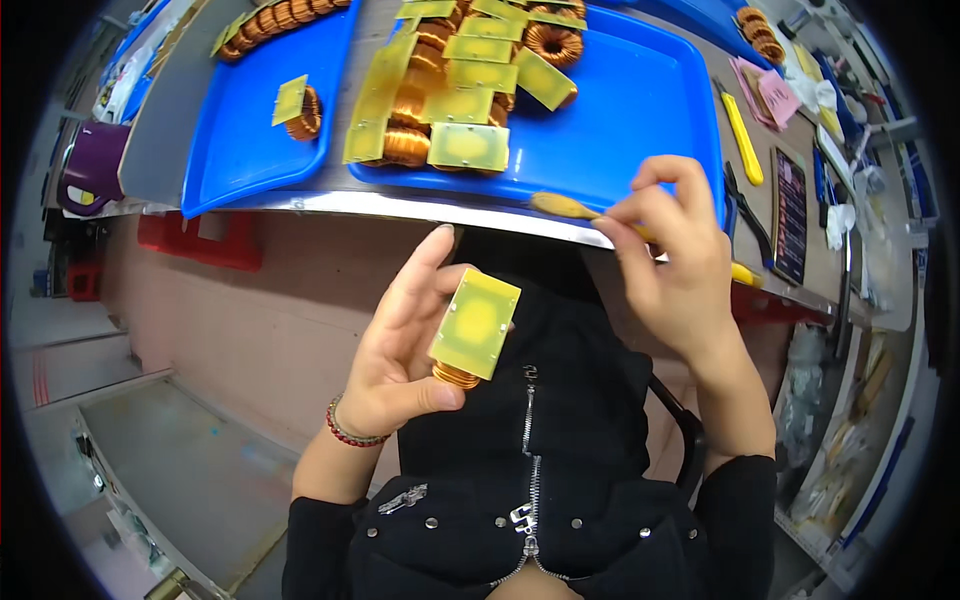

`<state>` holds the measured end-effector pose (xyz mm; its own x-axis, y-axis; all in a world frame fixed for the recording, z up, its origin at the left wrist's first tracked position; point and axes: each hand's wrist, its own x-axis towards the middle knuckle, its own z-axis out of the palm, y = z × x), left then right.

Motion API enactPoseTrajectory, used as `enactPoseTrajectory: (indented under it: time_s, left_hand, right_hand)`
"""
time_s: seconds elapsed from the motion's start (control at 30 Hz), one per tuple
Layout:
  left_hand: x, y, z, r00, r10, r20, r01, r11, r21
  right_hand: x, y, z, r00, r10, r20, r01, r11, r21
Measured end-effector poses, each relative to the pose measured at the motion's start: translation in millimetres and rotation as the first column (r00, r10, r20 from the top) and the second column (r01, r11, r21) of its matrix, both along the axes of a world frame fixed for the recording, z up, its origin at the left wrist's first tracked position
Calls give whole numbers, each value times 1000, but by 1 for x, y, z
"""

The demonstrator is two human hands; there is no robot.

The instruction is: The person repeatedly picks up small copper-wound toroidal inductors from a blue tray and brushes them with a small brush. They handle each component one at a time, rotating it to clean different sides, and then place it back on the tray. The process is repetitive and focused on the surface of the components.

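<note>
My left hand [400, 345] holds a copper coil mounted under a yellow square board [476, 322], gripped between thumb and fingers above my lap. My right hand [672, 262] pinches a small brush with a yellowish wooden handle [565, 206], its tip pointing left near the table's front edge. The brush is a short way above and to the right of the board, not touching it.
A blue tray [640, 110] on the table holds several more coils with yellow boards [468, 146]. A second blue tray [245, 140] at left carries one coil [297, 106]. A yellow cutter [743, 140], pliers [748, 215] and pink papers [768, 95] lie at right.
</note>
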<state>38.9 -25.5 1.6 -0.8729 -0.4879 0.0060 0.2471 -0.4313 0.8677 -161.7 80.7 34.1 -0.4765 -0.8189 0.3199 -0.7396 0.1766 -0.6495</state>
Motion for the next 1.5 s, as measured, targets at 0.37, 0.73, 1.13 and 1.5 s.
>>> enactPoseTrajectory:
  time_s: [0.37, 0.73, 1.13, 1.5]
  left_hand:
    - [-24, 35, -14, 978, -139, -155, 206, 760, 616]
    - [-32, 36, -17, 962, -170, -212, 267, 730, 629]
    - [-38, 29, -18, 945, -170, -279, 306, 760, 573]
    - [-37, 38, -18, 911, 407, -72, -339, 635, -695]
  right_hand:
    - [21, 57, -13, 996, 89, -19, -91, 952, -293]
    - [30, 57, -25, 911, 115, -396, -237, 932, -275]
    - [40, 59, -22, 933, 216, -289, -306, 898, -317]
    - [12, 69, -13, 977, -128, -172, 52, 918, -392]
